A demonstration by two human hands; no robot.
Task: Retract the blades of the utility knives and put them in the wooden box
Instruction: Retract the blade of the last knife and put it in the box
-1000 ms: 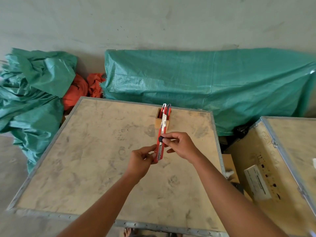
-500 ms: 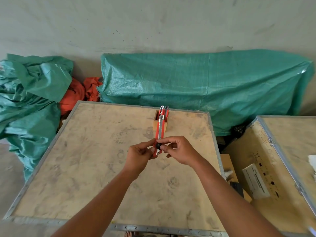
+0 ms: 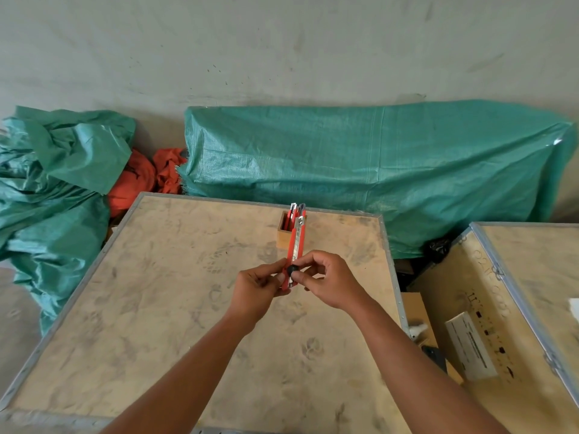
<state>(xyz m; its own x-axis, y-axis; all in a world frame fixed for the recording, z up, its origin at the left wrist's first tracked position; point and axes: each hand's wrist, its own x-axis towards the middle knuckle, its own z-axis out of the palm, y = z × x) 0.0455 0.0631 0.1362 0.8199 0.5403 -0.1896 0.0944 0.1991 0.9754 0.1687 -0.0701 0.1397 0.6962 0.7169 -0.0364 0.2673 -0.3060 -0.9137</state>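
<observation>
- Head view: writing shows only on the neighbouring crate [image 3: 529,311] at the right; stencilled black marks and a white label [image 3: 470,349] run along its side, but the characters are too small and skewed to read. No brand can be read on any knife.
- A person holds one red utility knife [image 3: 296,245] over the big plywood crate top [image 3: 156,308], its handle pointing away from the body toward the far edge.
- The left hand [image 3: 257,289] grips the near end of the knife from the left, fingers curled around the red body.
- The right hand [image 3: 329,283] pinches the black slider knob [image 3: 293,270] between thumb and forefinger, its other fingers loosely curled; the two hands nearly touch at the knob.
- The metal track of the knife runs up its middle, and the knob sits low on that track, close to the near end. The far metal tip overlaps the box in the picture, and whether any blade edge sticks out there cannot be told.
- The wooden box [image 3: 283,236] stands upright near the far edge of the crate top, beyond both hands and just behind the held knife's tip.
- Other red utility knives [image 3: 293,213] stand on end inside the box, their tops poking above its rim.
- A green tarpaulin [image 3: 376,164] covers a long bulk against the wall behind the crate; another crumpled green tarpaulin [image 3: 56,170] and an orange cloth [image 3: 138,177] lie at the left.
</observation>
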